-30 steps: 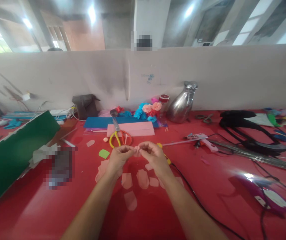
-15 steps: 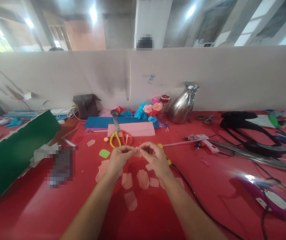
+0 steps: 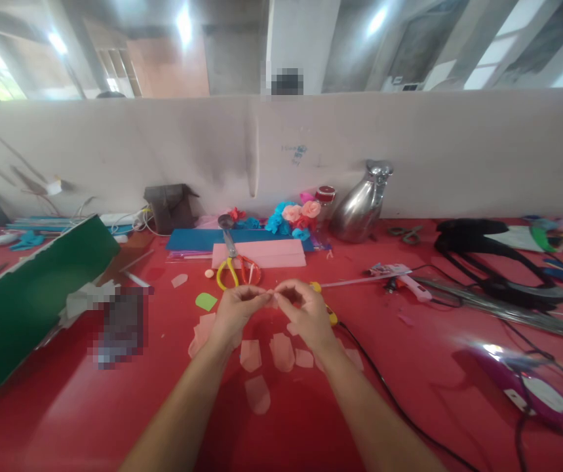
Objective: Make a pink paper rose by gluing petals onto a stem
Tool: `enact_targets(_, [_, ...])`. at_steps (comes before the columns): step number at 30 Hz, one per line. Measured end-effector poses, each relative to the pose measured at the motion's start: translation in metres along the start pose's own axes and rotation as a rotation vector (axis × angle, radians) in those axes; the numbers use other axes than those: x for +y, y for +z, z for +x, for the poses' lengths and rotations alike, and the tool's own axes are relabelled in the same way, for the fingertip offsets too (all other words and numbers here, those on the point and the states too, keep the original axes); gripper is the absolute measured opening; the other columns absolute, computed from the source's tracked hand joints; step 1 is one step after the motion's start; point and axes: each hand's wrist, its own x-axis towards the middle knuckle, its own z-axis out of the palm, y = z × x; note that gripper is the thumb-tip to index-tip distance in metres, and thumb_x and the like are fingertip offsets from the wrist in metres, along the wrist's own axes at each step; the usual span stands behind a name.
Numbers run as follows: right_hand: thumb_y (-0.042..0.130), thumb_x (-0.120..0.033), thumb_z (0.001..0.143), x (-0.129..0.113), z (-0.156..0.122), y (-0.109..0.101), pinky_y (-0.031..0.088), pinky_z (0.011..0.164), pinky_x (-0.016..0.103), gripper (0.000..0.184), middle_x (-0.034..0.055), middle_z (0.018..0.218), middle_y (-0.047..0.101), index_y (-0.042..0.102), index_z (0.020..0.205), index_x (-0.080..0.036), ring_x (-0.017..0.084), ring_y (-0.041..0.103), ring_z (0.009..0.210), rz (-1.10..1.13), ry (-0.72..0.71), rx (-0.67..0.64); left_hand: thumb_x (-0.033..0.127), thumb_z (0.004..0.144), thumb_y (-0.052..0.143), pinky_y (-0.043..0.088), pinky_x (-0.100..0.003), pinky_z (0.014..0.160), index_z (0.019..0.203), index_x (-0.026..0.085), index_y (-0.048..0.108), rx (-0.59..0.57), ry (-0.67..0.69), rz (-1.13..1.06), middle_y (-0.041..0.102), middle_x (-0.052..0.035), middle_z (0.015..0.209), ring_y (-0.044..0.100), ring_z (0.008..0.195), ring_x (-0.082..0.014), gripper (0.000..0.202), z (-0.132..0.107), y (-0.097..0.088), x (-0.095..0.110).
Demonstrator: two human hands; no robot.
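Both my hands are raised over a red table [image 3: 89, 413], fingertips meeting. My left hand [image 3: 234, 316] and my right hand [image 3: 303, 311] pinch a small pink paper piece [image 3: 272, 299] between them. Under my wrists lie several cut pink paper petals [image 3: 281, 351] and one more [image 3: 257, 393] nearer me. Just beyond my fingers sit yellow-handled scissors [image 3: 232, 265] and a pink paper sheet [image 3: 259, 254] on a blue sheet [image 3: 197, 239].
Paper flowers [image 3: 293, 216] and a silver jug [image 3: 362, 203] stand by the back wall. A glue gun [image 3: 404, 278] with black cable lies right, a green board [image 3: 30, 295] left, a green paper scrap [image 3: 206, 301], a black item [image 3: 487, 252] and a purple tool [image 3: 531, 387] far right.
My hands stay together on the pink piece, with only a slight shift of the fingers; the view has drifted a little.
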Motion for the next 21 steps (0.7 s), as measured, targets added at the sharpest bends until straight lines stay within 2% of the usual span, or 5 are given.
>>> enact_targets(8, [0.062,-0.027,0.072,-0.0022,0.0025,-0.0019,0.046,0.065,0.026,0.012,0.0029,0.076,0.066,0.064,0.079,-0.018,0.015,0.059,0.071,0.156,0.205,-0.014,0.033,0.056,0.072,0.022,-0.019,0.041,0.070,0.012,0.067,0.036,-0.044,0.003,0.054,0.0018,0.052,0.030,0.040,-0.0023,0.026,0.0036,-0.0056,-0.0036])
enact_targets(12, [0.062,-0.028,0.071,-0.0017,0.0031,-0.0024,0.046,0.067,0.027,0.012,0.0029,0.076,0.067,0.065,0.078,-0.018,0.016,0.060,0.072,0.149,0.189,-0.058,0.031,0.057,0.070,0.021,-0.019,0.041,0.072,0.012,0.068,0.035,-0.041,-0.007,0.054,0.0012,0.054,0.029,0.041,-0.0024,0.025,0.0032,-0.0051,-0.0028])
enact_targets(21, [0.061,-0.025,0.069,-0.0028,0.0026,-0.0009,0.045,0.065,0.026,0.009,0.0018,0.074,0.067,0.065,0.075,-0.019,0.015,0.059,0.069,0.160,0.215,-0.002,0.029,0.059,0.069,0.019,-0.020,0.041,0.070,0.013,0.068,0.012,-0.057,-0.019,0.051,0.0034,0.050,0.027,0.040,-0.0022,0.020,0.0021,-0.0045,0.0001])
